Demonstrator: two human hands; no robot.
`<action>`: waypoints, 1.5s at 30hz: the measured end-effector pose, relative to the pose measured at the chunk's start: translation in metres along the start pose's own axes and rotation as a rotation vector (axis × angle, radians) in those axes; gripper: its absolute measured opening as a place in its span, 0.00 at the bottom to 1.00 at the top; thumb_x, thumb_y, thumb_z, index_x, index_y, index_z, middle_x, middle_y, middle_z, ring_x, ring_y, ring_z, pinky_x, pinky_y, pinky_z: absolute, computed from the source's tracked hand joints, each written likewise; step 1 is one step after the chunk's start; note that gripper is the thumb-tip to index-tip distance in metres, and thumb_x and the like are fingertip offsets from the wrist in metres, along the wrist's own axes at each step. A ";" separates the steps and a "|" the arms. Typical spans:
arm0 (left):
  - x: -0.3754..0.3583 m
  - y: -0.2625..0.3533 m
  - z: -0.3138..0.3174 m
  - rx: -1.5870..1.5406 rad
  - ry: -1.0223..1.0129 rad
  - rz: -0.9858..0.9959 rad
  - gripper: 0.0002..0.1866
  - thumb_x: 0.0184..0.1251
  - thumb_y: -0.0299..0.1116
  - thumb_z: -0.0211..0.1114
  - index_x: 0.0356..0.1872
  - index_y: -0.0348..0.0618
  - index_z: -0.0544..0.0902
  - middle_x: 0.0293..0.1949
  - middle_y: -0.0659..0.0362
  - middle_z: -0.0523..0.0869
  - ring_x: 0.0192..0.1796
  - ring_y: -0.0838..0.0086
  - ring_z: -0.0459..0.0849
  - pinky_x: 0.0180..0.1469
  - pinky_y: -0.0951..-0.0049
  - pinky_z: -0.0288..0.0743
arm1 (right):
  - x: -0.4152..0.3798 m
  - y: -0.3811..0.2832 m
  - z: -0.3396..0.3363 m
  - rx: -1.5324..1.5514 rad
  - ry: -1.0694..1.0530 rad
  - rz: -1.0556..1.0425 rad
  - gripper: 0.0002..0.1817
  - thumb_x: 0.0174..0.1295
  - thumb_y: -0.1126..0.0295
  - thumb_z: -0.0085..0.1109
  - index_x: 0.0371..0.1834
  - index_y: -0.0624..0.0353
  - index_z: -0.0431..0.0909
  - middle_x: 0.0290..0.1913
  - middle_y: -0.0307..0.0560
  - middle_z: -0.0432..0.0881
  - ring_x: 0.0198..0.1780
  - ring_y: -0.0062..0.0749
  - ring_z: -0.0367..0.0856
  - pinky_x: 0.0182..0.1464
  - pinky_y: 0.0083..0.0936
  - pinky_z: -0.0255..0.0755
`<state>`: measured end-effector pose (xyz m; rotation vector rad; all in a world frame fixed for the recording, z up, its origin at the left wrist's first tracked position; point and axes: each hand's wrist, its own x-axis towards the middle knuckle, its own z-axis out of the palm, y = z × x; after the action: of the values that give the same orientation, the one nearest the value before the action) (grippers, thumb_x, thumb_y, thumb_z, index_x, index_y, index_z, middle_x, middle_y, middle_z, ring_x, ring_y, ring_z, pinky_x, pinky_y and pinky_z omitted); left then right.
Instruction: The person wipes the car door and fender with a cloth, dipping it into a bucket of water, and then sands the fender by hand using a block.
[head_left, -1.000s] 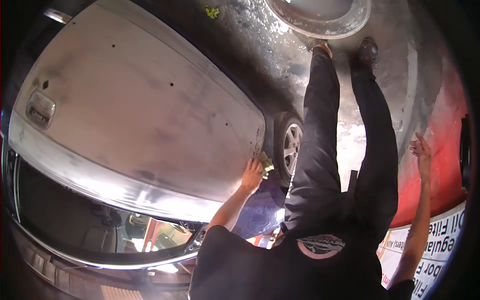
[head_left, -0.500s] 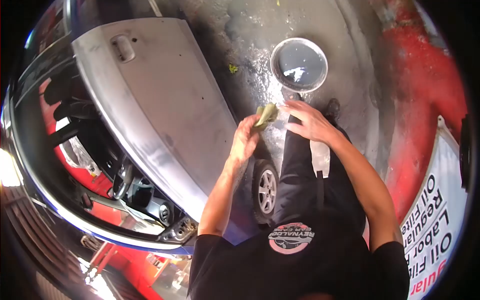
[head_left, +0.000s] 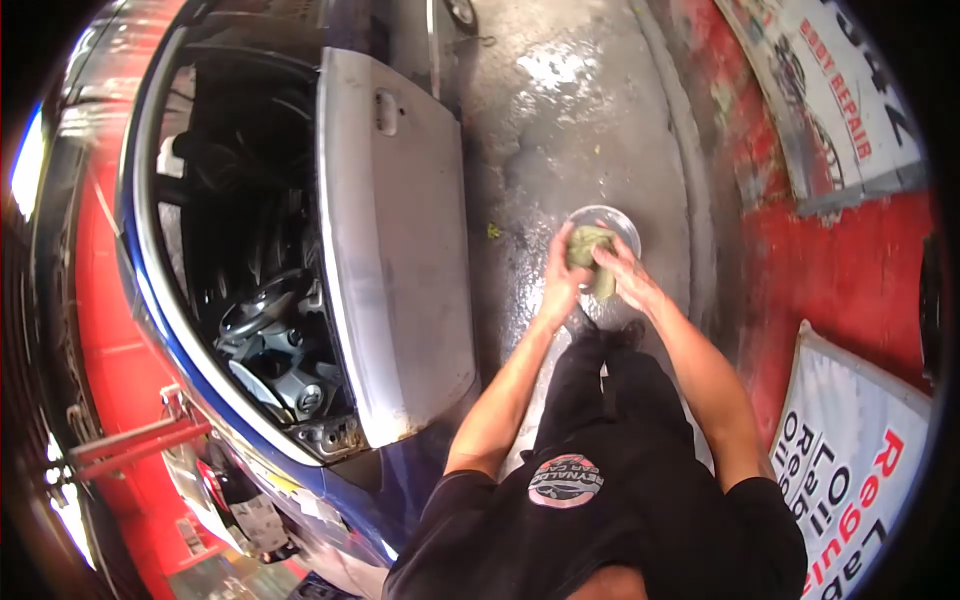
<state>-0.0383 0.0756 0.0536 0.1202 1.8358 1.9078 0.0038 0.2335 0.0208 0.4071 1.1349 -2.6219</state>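
Note:
A crumpled greenish-yellow cloth (head_left: 590, 243) is between my two hands, above the round bucket (head_left: 624, 217). My left hand (head_left: 560, 275) wraps its fingers round the cloth's left side. From the right, my right hand (head_left: 632, 280) grips it too, and a loose end hangs down below. My hands and the cloth cover most of the bucket's opening. To the left stands the car's grey, sanded-looking door (head_left: 415, 240), apart from both hands.
The blue car (head_left: 365, 490) takes up the left side, its steering wheel (head_left: 265, 305) showing through the window opening. Wet concrete floor (head_left: 560, 130) lies ahead. A red wall (head_left: 850, 280) with a printed banner (head_left: 850, 430) runs along the right.
My right hand, open beside the cloth before, now grips it together with my left. Both hands have moved over the bucket. The view has shifted, showing more floor and wall.

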 end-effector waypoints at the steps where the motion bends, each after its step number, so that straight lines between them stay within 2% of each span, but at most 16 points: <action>1: -0.003 -0.016 0.001 0.130 -0.019 0.091 0.52 0.55 0.17 0.58 0.86 0.41 0.50 0.77 0.44 0.68 0.77 0.58 0.71 0.75 0.63 0.71 | -0.001 -0.001 0.006 -0.049 0.011 0.050 0.38 0.71 0.55 0.70 0.79 0.59 0.64 0.63 0.46 0.81 0.61 0.31 0.83 0.54 0.28 0.84; 3: -0.013 -0.004 0.008 -0.104 -0.146 0.058 0.58 0.55 0.19 0.60 0.88 0.45 0.39 0.82 0.45 0.61 0.82 0.56 0.63 0.79 0.62 0.63 | 0.007 -0.002 0.014 -0.087 0.058 0.097 0.28 0.70 0.64 0.68 0.71 0.58 0.71 0.55 0.42 0.84 0.53 0.30 0.86 0.48 0.28 0.84; 6: -0.013 0.000 -0.017 -0.220 -0.105 -0.045 0.44 0.70 0.23 0.59 0.87 0.51 0.55 0.81 0.47 0.63 0.82 0.58 0.63 0.79 0.63 0.64 | 0.005 -0.014 0.014 -0.027 -0.003 0.183 0.22 0.66 0.76 0.65 0.63 0.58 0.75 0.45 0.44 0.86 0.42 0.31 0.88 0.33 0.30 0.83; 8: -0.008 0.007 -0.041 0.443 -0.014 0.211 0.33 0.78 0.35 0.60 0.83 0.47 0.65 0.78 0.45 0.67 0.81 0.56 0.65 0.79 0.60 0.64 | 0.009 -0.012 0.015 -0.107 -0.035 0.245 0.21 0.62 0.79 0.63 0.59 0.58 0.76 0.41 0.45 0.85 0.35 0.31 0.87 0.26 0.29 0.79; 11: 0.002 0.016 -0.053 0.356 -0.096 0.292 0.31 0.80 0.44 0.61 0.79 0.44 0.71 0.72 0.46 0.75 0.76 0.58 0.73 0.76 0.59 0.68 | 0.008 -0.025 0.033 -0.081 -0.157 0.311 0.19 0.61 0.80 0.64 0.55 0.55 0.77 0.40 0.46 0.84 0.35 0.36 0.87 0.27 0.29 0.79; 14: 0.011 0.026 -0.056 0.476 -0.129 0.345 0.25 0.81 0.52 0.58 0.61 0.40 0.82 0.53 0.47 0.85 0.54 0.53 0.84 0.58 0.56 0.77 | 0.014 -0.034 0.060 -0.186 -0.210 0.394 0.18 0.61 0.78 0.64 0.54 0.59 0.75 0.35 0.44 0.80 0.30 0.27 0.80 0.26 0.24 0.72; 20: 0.053 0.010 -0.066 0.620 -0.135 0.258 0.20 0.79 0.51 0.56 0.45 0.43 0.79 0.33 0.43 0.85 0.41 0.39 0.85 0.44 0.45 0.76 | 0.034 -0.022 0.057 -0.549 -0.094 0.363 0.10 0.58 0.73 0.68 0.43 0.57 0.83 0.30 0.40 0.81 0.31 0.25 0.81 0.29 0.24 0.73; 25: 0.076 -0.032 -0.061 0.709 -0.059 0.183 0.20 0.77 0.49 0.59 0.52 0.41 0.81 0.41 0.35 0.88 0.49 0.34 0.85 0.52 0.36 0.77 | 0.071 0.028 -0.006 -0.963 -0.091 -0.026 0.14 0.57 0.67 0.69 0.36 0.71 0.85 0.29 0.50 0.86 0.37 0.22 0.81 0.39 0.34 0.78; 28: 0.085 -0.063 -0.054 0.678 0.065 0.170 0.25 0.81 0.51 0.54 0.44 0.33 0.82 0.36 0.36 0.87 0.43 0.35 0.86 0.48 0.39 0.79 | 0.086 0.021 -0.013 -1.255 -0.166 -0.076 0.14 0.55 0.65 0.68 0.35 0.68 0.84 0.31 0.63 0.87 0.33 0.39 0.84 0.41 0.41 0.79; 30: 0.092 -0.098 -0.048 0.558 0.141 0.109 0.22 0.81 0.47 0.54 0.40 0.34 0.80 0.33 0.35 0.85 0.40 0.35 0.85 0.43 0.44 0.77 | 0.103 0.041 -0.041 -1.281 -0.296 -0.211 0.18 0.57 0.63 0.67 0.42 0.68 0.83 0.43 0.68 0.88 0.42 0.64 0.88 0.43 0.48 0.80; 32: 0.095 -0.090 -0.040 0.468 0.261 -0.053 0.20 0.79 0.43 0.53 0.44 0.31 0.80 0.36 0.31 0.85 0.45 0.30 0.83 0.47 0.40 0.76 | 0.114 0.047 -0.046 -1.516 -0.018 0.120 0.27 0.59 0.63 0.67 0.60 0.64 0.78 0.47 0.63 0.89 0.54 0.64 0.86 0.54 0.49 0.81; 36: 0.112 -0.170 -0.033 0.406 0.389 -0.236 0.20 0.79 0.41 0.54 0.41 0.30 0.82 0.35 0.32 0.86 0.44 0.35 0.87 0.48 0.45 0.77 | 0.136 0.029 -0.043 -1.606 -0.117 0.534 0.37 0.60 0.63 0.68 0.72 0.64 0.68 0.53 0.70 0.86 0.61 0.70 0.81 0.60 0.53 0.78; 38: 0.116 -0.243 -0.028 0.315 0.478 -0.303 0.20 0.80 0.43 0.56 0.44 0.31 0.82 0.36 0.36 0.87 0.43 0.40 0.88 0.48 0.48 0.78 | 0.150 0.057 -0.084 -1.571 -0.295 0.286 0.47 0.60 0.66 0.68 0.82 0.62 0.56 0.65 0.74 0.79 0.64 0.70 0.79 0.63 0.52 0.77; 40: 0.128 -0.299 -0.017 0.220 0.551 -0.357 0.21 0.80 0.45 0.58 0.47 0.32 0.82 0.36 0.40 0.89 0.41 0.46 0.89 0.48 0.51 0.79 | 0.170 0.088 -0.132 -1.597 -0.333 0.279 0.47 0.59 0.67 0.68 0.82 0.61 0.56 0.63 0.72 0.79 0.61 0.68 0.80 0.60 0.52 0.78; 42: 0.143 -0.339 -0.010 -0.090 0.627 -0.678 0.22 0.80 0.49 0.62 0.54 0.37 0.80 0.39 0.56 0.88 0.39 0.71 0.85 0.35 0.66 0.80 | 0.193 0.126 -0.184 -1.682 -0.419 0.192 0.49 0.58 0.70 0.68 0.83 0.59 0.55 0.59 0.67 0.79 0.57 0.64 0.82 0.55 0.52 0.79; 45: 0.179 -0.389 -0.022 -0.171 0.505 -0.790 0.23 0.80 0.49 0.63 0.61 0.40 0.77 0.45 0.56 0.86 0.39 0.76 0.84 0.31 0.76 0.78 | 0.234 0.197 -0.270 -1.719 -0.429 0.175 0.42 0.63 0.68 0.65 0.82 0.56 0.59 0.54 0.63 0.81 0.54 0.60 0.84 0.53 0.51 0.80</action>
<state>-0.0948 0.1186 -0.3688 -1.0660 1.6163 1.5599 -0.1049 0.2740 -0.3703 -0.3842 2.3229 -0.7622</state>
